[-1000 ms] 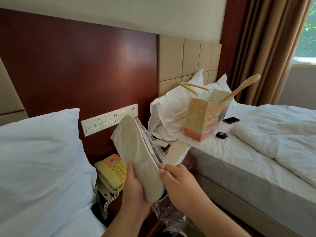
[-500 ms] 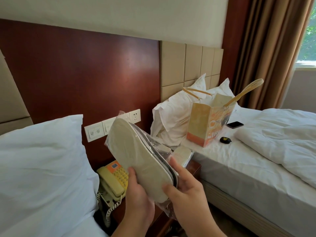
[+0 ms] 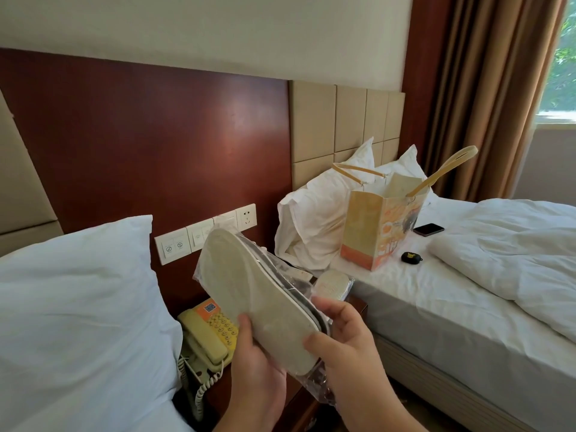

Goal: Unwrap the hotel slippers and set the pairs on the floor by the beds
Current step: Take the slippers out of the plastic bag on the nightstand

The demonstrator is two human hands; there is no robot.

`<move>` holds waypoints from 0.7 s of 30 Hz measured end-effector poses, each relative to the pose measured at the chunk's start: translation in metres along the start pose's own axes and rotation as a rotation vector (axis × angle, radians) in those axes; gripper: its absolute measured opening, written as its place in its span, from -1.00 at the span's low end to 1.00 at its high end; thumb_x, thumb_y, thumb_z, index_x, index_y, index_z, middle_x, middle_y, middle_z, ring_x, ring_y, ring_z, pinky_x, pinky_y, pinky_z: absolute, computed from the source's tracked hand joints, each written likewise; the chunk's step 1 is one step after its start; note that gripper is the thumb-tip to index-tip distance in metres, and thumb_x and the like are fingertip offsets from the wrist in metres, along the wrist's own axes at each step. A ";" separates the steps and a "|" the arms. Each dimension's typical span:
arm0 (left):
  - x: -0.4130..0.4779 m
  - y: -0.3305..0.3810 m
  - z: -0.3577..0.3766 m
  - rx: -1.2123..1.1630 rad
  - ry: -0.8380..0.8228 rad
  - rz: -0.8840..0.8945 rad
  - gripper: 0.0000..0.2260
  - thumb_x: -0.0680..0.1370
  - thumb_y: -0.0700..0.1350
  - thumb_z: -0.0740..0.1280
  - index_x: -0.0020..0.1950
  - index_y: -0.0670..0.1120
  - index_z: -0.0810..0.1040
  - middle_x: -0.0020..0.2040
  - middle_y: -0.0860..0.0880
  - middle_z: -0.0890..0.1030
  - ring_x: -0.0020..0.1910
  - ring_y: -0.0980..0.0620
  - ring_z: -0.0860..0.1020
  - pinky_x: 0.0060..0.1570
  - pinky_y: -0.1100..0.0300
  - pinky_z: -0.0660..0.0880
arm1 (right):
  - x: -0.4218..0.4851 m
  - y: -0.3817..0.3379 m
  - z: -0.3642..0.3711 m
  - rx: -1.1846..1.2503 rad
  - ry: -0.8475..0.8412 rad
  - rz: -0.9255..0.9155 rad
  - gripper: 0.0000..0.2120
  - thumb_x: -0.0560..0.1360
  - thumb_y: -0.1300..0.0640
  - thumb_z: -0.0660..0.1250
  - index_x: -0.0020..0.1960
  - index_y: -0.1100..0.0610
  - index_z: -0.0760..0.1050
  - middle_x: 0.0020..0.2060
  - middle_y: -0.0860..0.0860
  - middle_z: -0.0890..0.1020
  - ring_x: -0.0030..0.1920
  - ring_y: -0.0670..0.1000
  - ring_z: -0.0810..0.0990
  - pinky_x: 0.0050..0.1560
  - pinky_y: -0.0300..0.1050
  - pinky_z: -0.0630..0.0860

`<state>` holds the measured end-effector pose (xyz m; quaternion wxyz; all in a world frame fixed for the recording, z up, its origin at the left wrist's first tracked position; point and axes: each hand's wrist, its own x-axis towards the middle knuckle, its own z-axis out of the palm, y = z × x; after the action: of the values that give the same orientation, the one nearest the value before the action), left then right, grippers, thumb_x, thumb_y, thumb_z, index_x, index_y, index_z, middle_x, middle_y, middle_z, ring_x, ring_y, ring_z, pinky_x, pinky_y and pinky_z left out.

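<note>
A white bed [image 3: 436, 307] fills the right, a large pillow [image 3: 78, 307] the left; a paper bag [image 3: 371, 226] stands on the bed's near corner; a yellow telephone [image 3: 205, 335] sits on the bedside surface [image 3: 359, 303]; the wrapped slippers [image 3: 258, 294] are held tilted above it, sole toward the camera; the left hand [image 3: 258, 378] grips their heel end from below; the right hand [image 3: 346, 347] pinches the plastic beside it; a second pack [image 3: 332, 286] is half hidden behind.

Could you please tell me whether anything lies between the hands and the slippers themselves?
Yes: the clear plastic wrapper covers the slippers, so the left hand and right hand grip them through it.
</note>
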<state>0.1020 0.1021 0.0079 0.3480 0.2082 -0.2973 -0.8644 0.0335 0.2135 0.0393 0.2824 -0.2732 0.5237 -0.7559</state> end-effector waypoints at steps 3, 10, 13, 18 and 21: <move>0.000 0.001 0.003 0.014 0.004 -0.038 -0.35 0.58 0.33 0.08 0.33 -0.18 0.52 0.19 -0.30 0.63 0.18 -0.25 0.62 0.18 -0.15 0.49 | 0.000 -0.004 0.003 -0.123 -0.060 0.054 -0.50 0.22 0.32 0.43 0.04 -0.14 0.66 0.01 0.07 0.69 -0.06 0.08 0.71 -0.23 -0.10 0.64; 0.006 0.011 -0.001 0.031 0.090 0.052 -0.50 0.61 0.28 0.09 0.30 -0.03 0.54 0.13 -0.11 0.70 0.07 -0.06 0.69 0.01 -0.06 0.54 | -0.006 -0.024 -0.011 -0.381 -0.094 0.082 -0.59 0.37 0.23 0.47 0.04 -0.24 0.65 -0.12 -0.10 0.74 -0.17 -0.02 0.74 -0.22 -0.12 0.66; 0.007 0.019 0.001 0.034 0.088 0.076 -0.58 0.62 0.22 0.13 0.30 0.01 0.53 0.14 -0.07 0.70 0.06 -0.02 0.69 0.00 -0.04 0.54 | -0.005 -0.030 -0.019 -0.428 -0.086 0.109 -0.62 0.29 0.15 0.48 0.01 -0.24 0.64 -0.16 -0.10 0.73 -0.22 0.01 0.73 -0.28 -0.07 0.66; 0.000 0.013 0.006 0.069 -0.053 0.019 -0.54 0.59 0.17 0.21 0.34 -0.09 0.53 0.19 -0.19 0.66 0.16 -0.14 0.64 0.04 -0.08 0.62 | -0.006 -0.028 -0.019 -0.492 -0.066 0.100 -0.66 0.22 -0.02 0.60 -0.03 -0.19 0.65 -0.19 -0.10 0.74 -0.24 -0.04 0.73 -0.28 -0.14 0.66; 0.004 0.020 0.004 0.049 -0.061 -0.025 -0.50 0.46 0.18 0.36 0.30 -0.07 0.56 0.18 -0.21 0.66 0.14 -0.20 0.65 0.10 -0.13 0.58 | -0.004 -0.034 -0.026 -0.507 -0.078 0.145 -0.70 0.23 0.03 0.61 -0.07 -0.14 0.67 -0.20 -0.05 0.75 -0.23 0.01 0.74 -0.25 -0.06 0.67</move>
<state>0.1063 0.0888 0.0233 0.3226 0.1938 -0.3265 -0.8670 0.0130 0.2427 0.0630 0.2784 -0.3256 0.7033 -0.5673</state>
